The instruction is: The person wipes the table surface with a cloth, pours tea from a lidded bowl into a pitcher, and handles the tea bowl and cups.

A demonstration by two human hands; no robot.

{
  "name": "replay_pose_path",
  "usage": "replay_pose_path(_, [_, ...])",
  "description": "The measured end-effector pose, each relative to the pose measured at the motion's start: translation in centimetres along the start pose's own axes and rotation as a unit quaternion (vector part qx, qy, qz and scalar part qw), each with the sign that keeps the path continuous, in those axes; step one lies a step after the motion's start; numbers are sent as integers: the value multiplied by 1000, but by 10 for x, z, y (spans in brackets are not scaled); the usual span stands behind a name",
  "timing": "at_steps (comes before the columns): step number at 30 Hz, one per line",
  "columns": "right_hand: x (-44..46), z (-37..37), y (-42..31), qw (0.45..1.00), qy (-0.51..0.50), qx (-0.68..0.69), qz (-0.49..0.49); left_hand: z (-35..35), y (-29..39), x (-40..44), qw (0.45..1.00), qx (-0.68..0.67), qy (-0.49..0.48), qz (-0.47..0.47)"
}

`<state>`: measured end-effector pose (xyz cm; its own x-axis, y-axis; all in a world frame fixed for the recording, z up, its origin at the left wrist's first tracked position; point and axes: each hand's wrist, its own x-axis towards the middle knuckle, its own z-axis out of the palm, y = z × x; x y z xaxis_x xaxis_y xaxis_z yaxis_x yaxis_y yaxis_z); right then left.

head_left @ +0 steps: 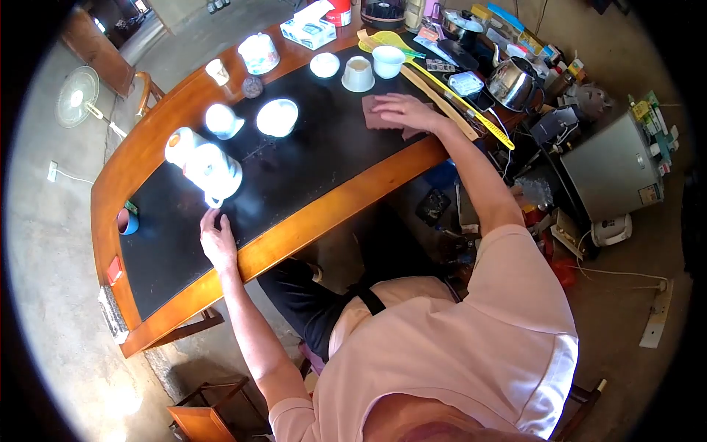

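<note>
My right hand (403, 112) lies flat on a brownish-pink cloth (374, 116) on the black tabletop, its fingers stretched out over it. My left hand (219, 241) rests at the table's near edge with loosely bent fingers and nothing visible in them. Its fingertips are just below the handle of a white mug (213, 173); whether they touch it I cannot tell. Behind the mug is another white vessel (183, 145) with an orange mark. A white pitcher (223, 121) and a white bowl (278, 118) stand farther back, glaring in the light.
White cups (359, 75) and a white lidded pot (258, 54) line the far side, near a tissue box (309, 32). A yellow fly swatter (471, 107) and a steel kettle (515, 82) lie to the right. A blue cup (127, 222) stands at the left.
</note>
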<state>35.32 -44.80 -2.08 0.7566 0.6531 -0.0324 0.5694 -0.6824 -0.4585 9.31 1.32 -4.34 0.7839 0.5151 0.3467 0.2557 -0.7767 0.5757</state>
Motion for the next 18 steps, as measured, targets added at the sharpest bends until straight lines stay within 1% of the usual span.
replay_pose_path(2, [-30,8,1,998,7,13,-56,0,-3,-1,1000,3,-9,6])
replay_pose_path(4, [-77,4,-20,995,11,6,-102,1,-4,0,1000,12,-11,6])
replay_pose_path(5, [-101,4,-34,992,51,57,-104,1,-4,0,1000,10,-11,-1])
replay_pose_path(6, [-122,10,-34,989,68,85,-102,1,-3,0,1000,11,-13,1])
replay_pose_path(7, [-144,20,-39,982,111,135,-76,1,-2,0,1000,11,-16,-2])
replay_pose_path(9, [-182,28,-53,976,150,155,-25,0,-1,-1,1000,13,-19,-9])
replay_pose_path(10, [-196,28,-55,964,145,222,11,-1,2,-2,1000,14,-20,-13])
replay_pose_path(12, [-213,21,-57,922,137,352,82,-1,4,-1,1000,21,-19,-13])
replay_pose_path(13, [-212,10,-61,942,164,287,54,0,2,0,999,27,-19,-10])
replay_pose_path(14, [-207,3,-61,928,192,309,83,0,1,-1,999,33,-21,-5])
replay_pose_path(16, [-181,-13,-74,918,248,305,50,3,-5,0,999,27,-22,10])
replay_pose_path(17, [-166,-11,-73,949,233,201,64,4,-8,0,999,24,-19,15])
replay_pose_path(18, [-152,-4,-65,969,214,94,76,3,-8,0,1000,22,-17,14])
